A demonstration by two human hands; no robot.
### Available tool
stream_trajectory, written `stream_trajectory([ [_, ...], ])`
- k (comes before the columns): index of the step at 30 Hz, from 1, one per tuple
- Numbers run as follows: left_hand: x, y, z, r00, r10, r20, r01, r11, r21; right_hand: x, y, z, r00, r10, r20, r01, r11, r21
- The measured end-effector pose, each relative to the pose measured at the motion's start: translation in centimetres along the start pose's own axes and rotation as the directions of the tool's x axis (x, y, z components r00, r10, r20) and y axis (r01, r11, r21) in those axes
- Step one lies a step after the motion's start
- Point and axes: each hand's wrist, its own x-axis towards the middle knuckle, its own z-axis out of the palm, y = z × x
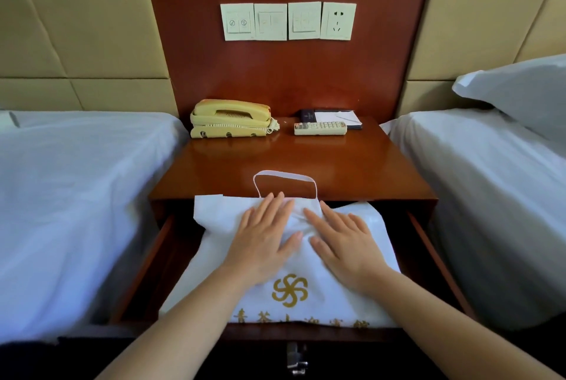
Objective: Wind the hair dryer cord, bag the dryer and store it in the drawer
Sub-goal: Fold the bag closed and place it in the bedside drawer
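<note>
Bag (309, 303) in pulled-out drawer (436, 260), handle loop (284, 173) poking past drawer's rear onto tabletop (306, 156). Left hand (263, 240), right hand (344, 246) flat on bag, grip slack, fingers straight: likely flattening so drawer shuts. Dryer presumably inside, unseen.

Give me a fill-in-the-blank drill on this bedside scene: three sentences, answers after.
1. The left hand and the right hand both lie flat on the white fabric bag with a gold pinwheel logo, which sits in the open wooden ____.
2. The cream corded telephone stands to the ____ of the white remote control on the glossy wooden nightstand.
3. The wooden wall panel carries ____ white switch and socket plates in a row.
Missing words: drawer; left; four.
</note>
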Motion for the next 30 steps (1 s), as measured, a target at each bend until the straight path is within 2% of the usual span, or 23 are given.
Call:
stream_trajectory([
  [5, -1.5, 0.5, 0.1, 0.981, -0.016, 0.191, 0.032, 0.996, -0.081, -0.6, -0.7, -0.1, 0.999, 0.007, 0.033, -0.005, 0.998, -0.056],
  [15, -0.5, 0.3, 0.1, 0.934, -0.152, 0.323, 0.183, 0.981, -0.069, 2.6, -0.5, -1.2, 0.960, 0.143, 0.243, -0.138, 0.990, -0.037],
  [21, 1.4, -0.2, 0.0, 0.910, -0.169, 0.378, 0.232, 0.964, -0.128, 4.7, -0.6, -0.9, 0.933, 0.247, 0.260, -0.227, 0.968, -0.105],
  [25, 3.2, -0.8, 0.2, 0.882, -0.168, 0.440, 0.267, 0.948, -0.175, 5.7, -0.5, -1.0, 0.909, 0.313, 0.275, -0.301, 0.950, -0.086],
  [27, 3.9, -1.0, 0.1, 0.873, -0.156, 0.463, 0.290, 0.928, -0.233, 5.8, -0.4, -1.0, 0.907, 0.326, 0.267, -0.317, 0.945, -0.080],
  [30, 4.7, -1.2, 0.0, 0.858, -0.116, 0.500, 0.354, 0.839, -0.414, 5.9, -0.2, -0.8, 0.908, 0.332, 0.255, -0.325, 0.943, -0.071],
])
